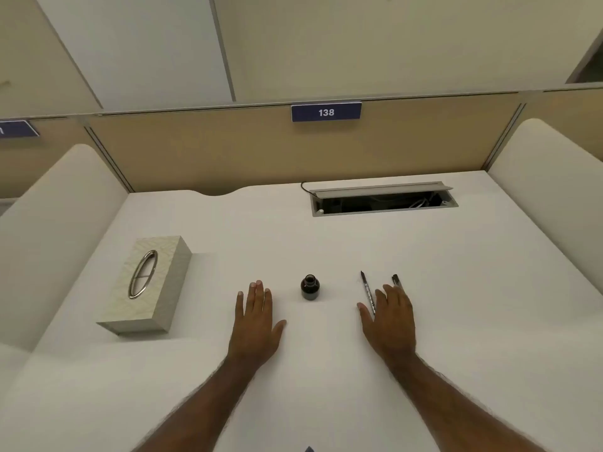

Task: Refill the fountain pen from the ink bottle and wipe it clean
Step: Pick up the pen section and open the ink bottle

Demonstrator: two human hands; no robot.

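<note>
Both hands lie flat on the desk (293, 243), fingers straight, gripping nothing. Left hand (256, 321) rests left of the uncapped bottle (310, 287). Right hand (390, 316) partly covers the pen (367, 288), which lies pointing away, nib far; a second pen piece (395, 279) peeks out just beyond its fingers. Right is nearer.
</note>
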